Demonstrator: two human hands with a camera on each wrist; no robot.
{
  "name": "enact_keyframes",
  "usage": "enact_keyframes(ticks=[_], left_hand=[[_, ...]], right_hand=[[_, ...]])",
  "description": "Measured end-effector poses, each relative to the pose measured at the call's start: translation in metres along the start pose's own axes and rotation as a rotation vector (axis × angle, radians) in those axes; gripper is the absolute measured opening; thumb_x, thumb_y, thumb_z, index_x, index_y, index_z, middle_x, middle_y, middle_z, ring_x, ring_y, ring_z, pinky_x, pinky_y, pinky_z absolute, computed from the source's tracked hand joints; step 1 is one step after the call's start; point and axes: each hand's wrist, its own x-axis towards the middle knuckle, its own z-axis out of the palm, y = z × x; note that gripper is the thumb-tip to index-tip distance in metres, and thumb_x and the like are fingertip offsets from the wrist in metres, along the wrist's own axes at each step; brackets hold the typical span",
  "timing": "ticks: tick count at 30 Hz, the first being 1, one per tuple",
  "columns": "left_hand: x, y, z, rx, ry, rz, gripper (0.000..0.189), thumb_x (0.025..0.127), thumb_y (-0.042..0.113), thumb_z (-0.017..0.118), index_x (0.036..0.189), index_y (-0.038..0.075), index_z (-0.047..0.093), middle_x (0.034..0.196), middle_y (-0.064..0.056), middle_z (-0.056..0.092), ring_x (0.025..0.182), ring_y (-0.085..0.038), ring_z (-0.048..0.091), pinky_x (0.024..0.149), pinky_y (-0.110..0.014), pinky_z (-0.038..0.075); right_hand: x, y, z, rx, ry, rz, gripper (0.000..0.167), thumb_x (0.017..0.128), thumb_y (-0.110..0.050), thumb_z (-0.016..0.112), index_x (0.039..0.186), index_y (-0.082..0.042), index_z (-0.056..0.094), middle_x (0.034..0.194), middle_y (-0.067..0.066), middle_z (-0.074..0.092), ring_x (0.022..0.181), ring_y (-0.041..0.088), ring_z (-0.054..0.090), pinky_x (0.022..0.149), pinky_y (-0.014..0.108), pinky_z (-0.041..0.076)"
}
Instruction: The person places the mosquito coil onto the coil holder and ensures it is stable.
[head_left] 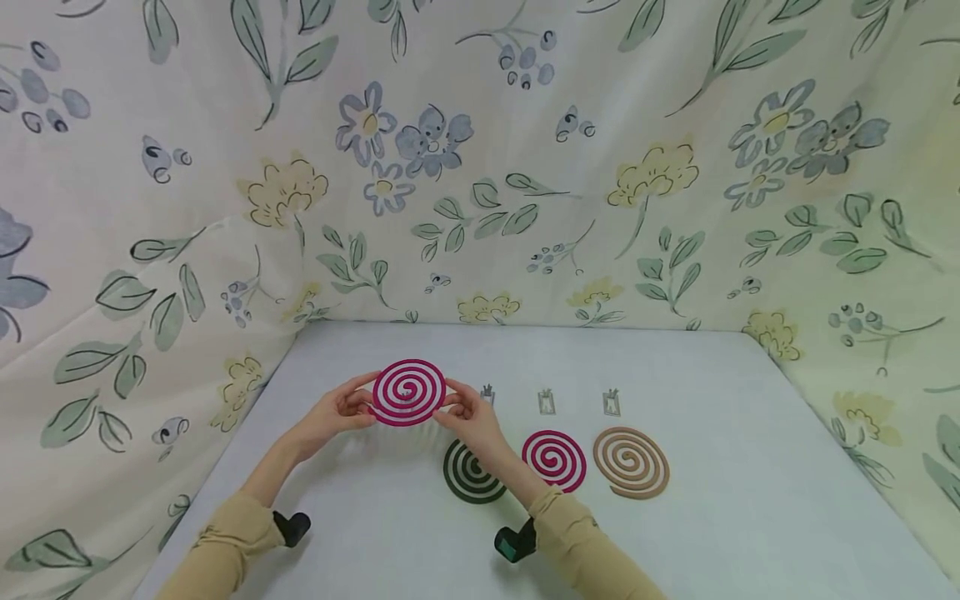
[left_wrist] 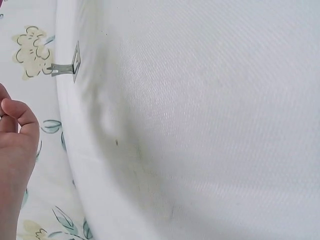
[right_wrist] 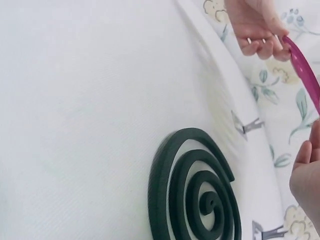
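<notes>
A magenta mosquito coil (head_left: pixel 408 389) is held up above the table with its spiral face toward the head camera. My left hand (head_left: pixel 330 421) pinches its left edge, and my right hand (head_left: pixel 476 427) pinches the right edge. Seen from the right wrist, the coil is nearly edge-on, stretched between both hands. Below my right wrist, partly covered by it, lies a dark green coil (right_wrist: pixel 160 200). A second magenta coil (head_left: pixel 551 458) and a tan coil (head_left: pixel 628 456) lie to its right.
Small metal coil stands are lined up behind the coils: one stand (head_left: pixel 487 395) partly behind my right hand, a middle stand (head_left: pixel 547 402), and a right stand (head_left: pixel 612 403). The white table (head_left: pixel 750 500) ends at a floral cloth (head_left: pixel 480 250) hanging behind and at the sides.
</notes>
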Motion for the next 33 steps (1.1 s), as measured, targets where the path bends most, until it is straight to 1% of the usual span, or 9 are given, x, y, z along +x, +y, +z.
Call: enact_keyframes(ticks=[2,5,8,11,14,20,25,29,33], left_hand=[[0.001,0.0,0.001,-0.012,0.005,0.015,0.074,0.088,0.011,0.066,0.149,0.012,0.025,0.104,0.007,0.064,0.089,-0.004,0.055,0.079,-0.02,0.05],[0.003,0.002,0.002,-0.021,0.018,0.037,0.072,0.09,0.01,0.064,0.15,0.012,0.025,0.105,0.008,0.064,0.09,-0.004,0.055,0.08,-0.019,0.05],[0.006,0.002,0.002,-0.032,0.027,0.061,0.07,0.091,0.008,0.061,0.15,0.011,0.024,0.106,0.008,0.064,0.091,-0.004,0.055,0.082,-0.019,0.05],[0.009,0.001,0.002,-0.04,0.045,0.063,0.068,0.092,0.009,0.06,0.15,0.012,0.025,0.106,0.009,0.064,0.092,-0.004,0.055,0.083,-0.019,0.05],[0.011,-0.002,0.001,-0.052,0.057,0.068,0.066,0.093,0.008,0.059,0.149,0.011,0.026,0.106,0.009,0.064,0.093,-0.005,0.055,0.084,-0.019,0.049],[0.015,-0.01,-0.001,-0.106,0.071,0.042,0.064,0.094,0.01,0.057,0.15,0.011,0.024,0.108,0.009,0.062,0.096,-0.005,0.054,0.089,-0.02,0.047],[0.016,-0.015,-0.001,-0.162,0.085,0.016,0.065,0.095,0.012,0.056,0.15,0.011,0.022,0.108,0.01,0.061,0.098,-0.003,0.055,0.093,-0.022,0.046],[0.017,-0.02,-0.001,-0.18,0.083,0.018,0.066,0.095,0.012,0.057,0.15,0.011,0.022,0.107,0.011,0.062,0.097,-0.002,0.055,0.09,-0.022,0.046],[0.02,-0.026,0.0,-0.189,0.079,0.007,0.065,0.094,0.011,0.056,0.15,0.011,0.023,0.106,0.012,0.063,0.096,-0.001,0.056,0.086,-0.021,0.046]], right_hand=[[-0.002,-0.008,0.002,0.001,0.021,0.001,0.055,0.088,-0.003,0.064,0.139,-0.003,0.044,0.109,0.018,0.058,0.084,0.01,0.049,0.07,0.015,0.046],[0.001,-0.009,0.003,0.022,0.05,0.006,0.053,0.088,-0.005,0.064,0.138,-0.004,0.046,0.11,0.017,0.058,0.085,0.01,0.049,0.071,0.015,0.045],[0.008,-0.002,0.003,0.045,0.083,-0.004,0.052,0.087,-0.007,0.066,0.136,-0.006,0.049,0.109,0.014,0.059,0.086,0.009,0.05,0.072,0.015,0.045],[0.015,0.009,0.003,0.046,0.119,-0.009,0.05,0.086,-0.01,0.069,0.134,-0.009,0.052,0.107,0.01,0.061,0.086,0.008,0.051,0.072,0.015,0.045],[0.02,0.017,0.005,0.04,0.143,-0.02,0.049,0.086,-0.012,0.069,0.132,-0.007,0.054,0.107,0.01,0.062,0.085,0.007,0.052,0.072,0.015,0.046],[0.025,0.022,0.007,0.078,0.174,-0.002,0.047,0.086,-0.009,0.069,0.13,-0.003,0.055,0.108,0.013,0.063,0.083,0.006,0.052,0.07,0.014,0.047],[0.023,0.013,0.012,0.099,0.176,0.038,0.046,0.087,-0.006,0.066,0.131,0.0,0.052,0.113,0.02,0.061,0.084,0.008,0.052,0.071,0.015,0.047],[0.016,0.001,0.016,0.059,0.177,0.061,0.046,0.089,-0.007,0.064,0.133,0.001,0.051,0.114,0.022,0.059,0.084,0.01,0.051,0.072,0.017,0.046],[0.014,0.001,0.017,0.064,0.17,0.072,0.049,0.089,-0.005,0.063,0.134,0.003,0.048,0.112,0.021,0.059,0.083,0.01,0.05,0.071,0.017,0.045]])
